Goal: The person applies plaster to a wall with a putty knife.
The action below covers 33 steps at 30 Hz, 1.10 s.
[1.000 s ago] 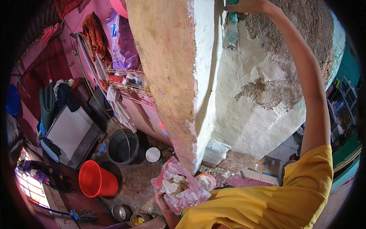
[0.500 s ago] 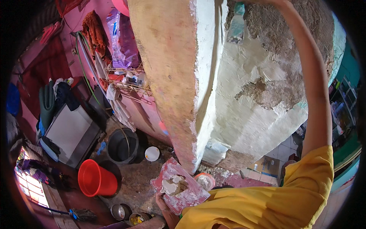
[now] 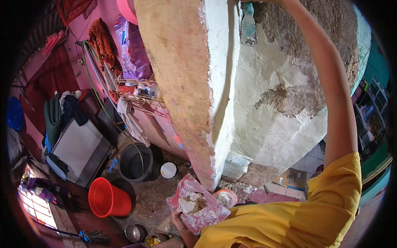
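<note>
Holding a pink board (image 3: 198, 204) level near the lower edge, left hand (image 3: 182, 225) gripping from beneath, fingers mostly hidden. Carrying 1 lump of white putty (image 3: 188, 203) on top. Reaching overhead, right hand cut off at the top rim, seemingly clamped on a putty knife (image 3: 248, 25), blade lying flat against the patchy white wall (image 3: 273, 111). Standing below: red bucket (image 3: 106, 198), dark bucket (image 3: 134, 162).
</note>
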### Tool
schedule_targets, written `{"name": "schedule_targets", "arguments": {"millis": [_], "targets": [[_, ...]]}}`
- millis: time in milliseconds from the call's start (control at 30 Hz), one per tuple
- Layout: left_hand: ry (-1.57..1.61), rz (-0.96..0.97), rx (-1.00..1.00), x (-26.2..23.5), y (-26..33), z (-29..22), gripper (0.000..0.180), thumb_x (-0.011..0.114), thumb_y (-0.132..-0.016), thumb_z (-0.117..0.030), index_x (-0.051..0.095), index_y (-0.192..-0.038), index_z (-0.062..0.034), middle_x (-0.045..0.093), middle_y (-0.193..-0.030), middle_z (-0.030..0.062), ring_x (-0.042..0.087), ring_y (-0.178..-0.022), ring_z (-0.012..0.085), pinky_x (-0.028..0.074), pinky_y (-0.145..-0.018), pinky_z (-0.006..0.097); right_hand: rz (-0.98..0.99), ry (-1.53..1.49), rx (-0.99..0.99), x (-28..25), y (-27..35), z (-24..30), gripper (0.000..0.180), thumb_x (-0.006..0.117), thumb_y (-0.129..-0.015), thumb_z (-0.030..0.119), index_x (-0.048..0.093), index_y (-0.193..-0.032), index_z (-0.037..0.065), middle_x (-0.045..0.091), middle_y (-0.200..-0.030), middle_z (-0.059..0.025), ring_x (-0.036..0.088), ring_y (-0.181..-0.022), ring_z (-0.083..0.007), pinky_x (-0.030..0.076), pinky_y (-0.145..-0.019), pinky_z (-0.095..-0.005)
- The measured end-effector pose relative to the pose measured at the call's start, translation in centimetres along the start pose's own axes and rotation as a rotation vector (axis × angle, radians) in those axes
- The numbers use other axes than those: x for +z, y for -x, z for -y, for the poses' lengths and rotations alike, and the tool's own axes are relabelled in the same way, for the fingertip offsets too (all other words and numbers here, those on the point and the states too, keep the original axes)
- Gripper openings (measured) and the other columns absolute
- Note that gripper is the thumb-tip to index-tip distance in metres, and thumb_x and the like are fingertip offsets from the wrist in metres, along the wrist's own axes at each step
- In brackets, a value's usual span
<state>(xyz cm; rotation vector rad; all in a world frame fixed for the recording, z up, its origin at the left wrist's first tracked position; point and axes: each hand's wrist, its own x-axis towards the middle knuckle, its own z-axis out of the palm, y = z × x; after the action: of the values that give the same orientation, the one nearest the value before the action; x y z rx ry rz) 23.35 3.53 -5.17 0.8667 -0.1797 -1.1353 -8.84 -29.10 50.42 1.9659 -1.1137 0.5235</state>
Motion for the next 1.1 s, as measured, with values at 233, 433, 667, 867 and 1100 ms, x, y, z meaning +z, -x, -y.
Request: {"name": "schedule_targets", "arguments": {"millis": [233,433,667,867,1100], "targets": [[0.009,0.013,0.0,-2.6,-1.1,1.4,0.017,0.042,-0.079,-0.015,0.055,-0.081,-0.0036,0.057,-0.083,0.0063,0.052,-0.077,0.0165,0.041,-0.073,0.03,-0.104,0.159,0.117,-2.5,1.0,-0.7,0.059,0.069,-0.064,0.042,0.056,-0.097,-0.006,0.057,-0.088,-0.0207,0.054,-0.082,-0.0288,0.043,-0.071,-0.0392],[0.048,0.0,-0.063,-3.8,-1.7,2.0,0.017,0.043,-0.079,-0.015,0.055,-0.08,-0.0036,0.057,-0.082,0.0065,0.052,-0.076,0.0168,0.04,-0.073,0.03,0.11,-0.197,-0.11,-2.5,2.1,2.8,0.044,0.069,-0.064,0.037,0.06,-0.079,-0.004,0.058,-0.069,-0.0174,0.054,-0.061,-0.0252,0.044,-0.057,-0.0362],[0.012,0.017,-0.038,-5.1,-2.7,2.4,0.013,0.044,-0.078,-0.014,0.053,-0.075,-0.0055,0.054,-0.076,0.0046,0.05,-0.071,0.0163,0.041,-0.071,0.029,-0.005,-0.027,-0.149,0.2,1.5,2.6,0.04,0.067,-0.065,0.03,0.057,-0.08,-0.005,0.055,-0.065,-0.0175,0.051,-0.059,-0.0265,0.042,-0.057,-0.0365],[-0.047,0.03,0.039,-1.5,0.1,0.2,0.016,0.043,-0.077,-0.013,0.056,-0.081,-0.0039,0.057,-0.083,0.007,0.053,-0.077,0.0177,0.042,-0.073,0.03,-0.014,0.086,0.106,-3.0,1.7,0.0,0.047,0.066,-0.068,0.037,0.052,-0.086,-0.004,0.052,-0.068,-0.0181,0.049,-0.061,-0.0256,0.041,-0.058,-0.0374],[-0.056,0.002,0.013,-2.6,-0.6,0.7,0.018,0.044,-0.077,-0.014,0.056,-0.085,-0.0033,0.058,-0.085,0.0073,0.054,-0.079,0.0175,0.043,-0.074,0.03,-0.009,-0.216,-0.147,1.6,5.1,2.0,0.049,0.065,-0.068,0.041,0.053,-0.087,-0.003,0.056,-0.073,-0.0195,0.053,-0.065,-0.0272,0.043,-0.06,-0.0367]]}}
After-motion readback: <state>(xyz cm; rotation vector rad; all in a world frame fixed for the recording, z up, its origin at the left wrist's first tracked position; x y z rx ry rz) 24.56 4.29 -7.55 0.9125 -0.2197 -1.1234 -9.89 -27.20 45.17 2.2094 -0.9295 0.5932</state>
